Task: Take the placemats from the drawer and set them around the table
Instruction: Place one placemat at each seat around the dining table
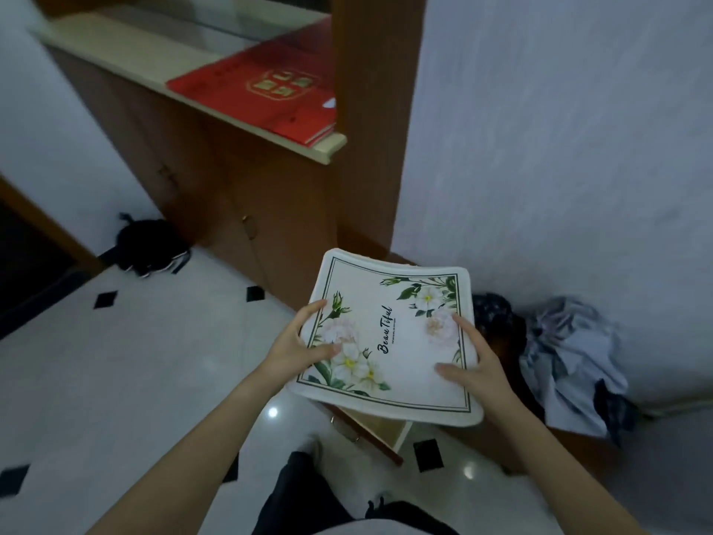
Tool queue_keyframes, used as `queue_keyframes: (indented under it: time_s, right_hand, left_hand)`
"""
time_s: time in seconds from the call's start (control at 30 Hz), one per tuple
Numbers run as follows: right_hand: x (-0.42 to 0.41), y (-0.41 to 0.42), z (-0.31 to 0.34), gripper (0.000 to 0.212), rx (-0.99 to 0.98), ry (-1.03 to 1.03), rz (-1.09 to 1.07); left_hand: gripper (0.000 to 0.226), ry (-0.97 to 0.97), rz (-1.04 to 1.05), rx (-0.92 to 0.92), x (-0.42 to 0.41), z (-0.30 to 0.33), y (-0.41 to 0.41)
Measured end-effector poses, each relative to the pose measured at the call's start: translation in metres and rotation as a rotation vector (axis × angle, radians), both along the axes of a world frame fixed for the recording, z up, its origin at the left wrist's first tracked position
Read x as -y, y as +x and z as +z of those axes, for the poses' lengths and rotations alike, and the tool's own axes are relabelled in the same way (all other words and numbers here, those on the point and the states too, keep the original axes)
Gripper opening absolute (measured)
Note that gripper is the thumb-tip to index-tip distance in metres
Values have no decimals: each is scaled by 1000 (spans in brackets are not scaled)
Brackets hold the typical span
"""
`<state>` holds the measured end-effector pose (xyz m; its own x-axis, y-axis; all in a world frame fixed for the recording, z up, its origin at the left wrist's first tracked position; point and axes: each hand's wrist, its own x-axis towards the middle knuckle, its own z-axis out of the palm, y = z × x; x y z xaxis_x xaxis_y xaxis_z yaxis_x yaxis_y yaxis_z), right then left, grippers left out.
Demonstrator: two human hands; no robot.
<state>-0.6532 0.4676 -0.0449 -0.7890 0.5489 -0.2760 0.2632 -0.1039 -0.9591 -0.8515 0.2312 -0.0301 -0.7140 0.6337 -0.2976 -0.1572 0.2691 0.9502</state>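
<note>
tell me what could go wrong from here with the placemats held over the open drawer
The floral placemat is pinched only at its side edges by the left hand and right hand and already bows, so it may slip. The open drawer juts out by the person's legs, a likely shin or trip hazard. The crumpled cloth nearby could snag a foot.

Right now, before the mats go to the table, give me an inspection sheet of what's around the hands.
Surface: white tiled floor with black diamond insets; no dining table in view.
Job's things: floral placemat, printed "Beautiful", held above the open drawer; whether more mats are stacked under it cannot be told.
Clutter: red folder on the counter ledge; black bag on the floor; bundled cloth by the wall.
Hands: left hand and right hand grip the mat's opposite edges.
Cables: nothing seen.
Surroundings: wooden cabinet, white wall.
</note>
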Motion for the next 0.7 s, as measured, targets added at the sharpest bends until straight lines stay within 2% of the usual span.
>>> queue_keyframes:
  time_s: [0.33,0.7]
  right_hand:
    - [70,-64,37,86,-80,-9,468]
    - [282,-127,34,82,-113,141,910]
  left_hand:
    - [73,12,505,-97,137,31,74]
    - [73,-4,1010,-94,345,37,164]
